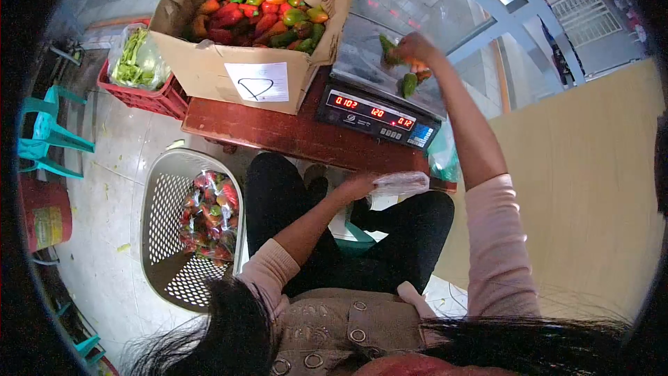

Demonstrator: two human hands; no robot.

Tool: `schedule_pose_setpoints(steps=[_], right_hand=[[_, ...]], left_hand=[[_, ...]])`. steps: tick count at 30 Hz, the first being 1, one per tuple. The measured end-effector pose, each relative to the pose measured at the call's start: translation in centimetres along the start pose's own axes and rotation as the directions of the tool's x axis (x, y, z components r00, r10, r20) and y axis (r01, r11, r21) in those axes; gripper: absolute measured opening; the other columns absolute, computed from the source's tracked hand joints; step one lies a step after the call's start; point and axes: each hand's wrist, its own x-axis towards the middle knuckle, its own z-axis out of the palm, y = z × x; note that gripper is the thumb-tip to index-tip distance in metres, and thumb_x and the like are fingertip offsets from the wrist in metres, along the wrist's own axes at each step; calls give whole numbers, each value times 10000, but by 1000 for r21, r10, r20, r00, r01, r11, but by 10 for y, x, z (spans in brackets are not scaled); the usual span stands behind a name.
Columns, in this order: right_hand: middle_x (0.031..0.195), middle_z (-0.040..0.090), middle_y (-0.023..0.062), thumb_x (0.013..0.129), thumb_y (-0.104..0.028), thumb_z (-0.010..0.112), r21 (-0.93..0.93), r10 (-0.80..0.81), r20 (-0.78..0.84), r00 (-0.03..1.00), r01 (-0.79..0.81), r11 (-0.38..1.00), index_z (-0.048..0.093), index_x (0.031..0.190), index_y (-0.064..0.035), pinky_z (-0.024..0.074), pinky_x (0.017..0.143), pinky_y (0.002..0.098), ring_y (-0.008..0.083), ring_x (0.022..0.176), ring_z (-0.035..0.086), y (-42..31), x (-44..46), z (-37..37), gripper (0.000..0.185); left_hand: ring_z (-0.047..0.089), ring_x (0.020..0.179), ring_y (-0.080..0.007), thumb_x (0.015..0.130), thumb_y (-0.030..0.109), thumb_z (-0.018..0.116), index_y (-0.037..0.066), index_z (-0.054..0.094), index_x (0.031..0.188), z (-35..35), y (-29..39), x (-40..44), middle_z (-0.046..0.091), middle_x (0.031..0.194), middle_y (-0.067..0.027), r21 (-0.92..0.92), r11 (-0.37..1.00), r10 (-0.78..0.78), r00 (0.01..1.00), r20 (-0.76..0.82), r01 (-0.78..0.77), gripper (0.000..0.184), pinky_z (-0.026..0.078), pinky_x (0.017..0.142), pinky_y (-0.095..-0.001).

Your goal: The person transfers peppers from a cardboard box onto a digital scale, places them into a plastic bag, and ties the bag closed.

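My right hand (417,50) is over the steel pan (362,45) of a digital scale (376,117), its fingers curled round an orange pepper (417,67) that is partly hidden under them. A green pepper (389,50) lies beside the fingers, and another green pepper (409,85) rests nearer the front of the pan. Red digits glow on the scale's display. Low over my lap, my left hand (358,186) is closed on the end of a clear plastic bag (402,182), which looks flat.
An open cardboard box (202,73) of red, orange and green peppers shares the red wooden bench (229,125) with the scale. Left of my legs stands a laundry basket (156,226) holding bagged peppers (211,216). A red crate (149,99) and turquoise stools (52,132) are farther left.
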Motion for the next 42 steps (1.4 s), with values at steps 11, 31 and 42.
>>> schedule_pose_setpoints(steps=[11,31,42], right_hand=[[998,640,186,706,-379,710,-370,-250,-190,949,167,914,638,1045,-38,501,797,401,287,935,622,-8,-10,38,487],[932,638,145,683,-289,743,-72,-253,-541,802,255,964,654,1014,-125,475,779,412,312,921,617,55,10,2,380],[1108,584,171,719,-161,701,-252,-375,-532,759,280,926,562,1175,-128,468,839,418,349,1017,565,51,3,51,478]], left_hand=[[582,996,-374,830,207,526,46,540,1201,-14,8,-9,595,1100,-232,51,997,57,996,-67,-54,405,446,891,-454],[557,1049,-385,833,225,554,80,543,1219,-14,13,-6,586,1150,-203,21,1000,2,1000,-26,-1,413,430,929,-447],[537,1085,-387,843,223,552,57,530,1221,-21,21,-11,564,1172,-228,52,998,37,998,-55,-34,413,412,945,-462]])
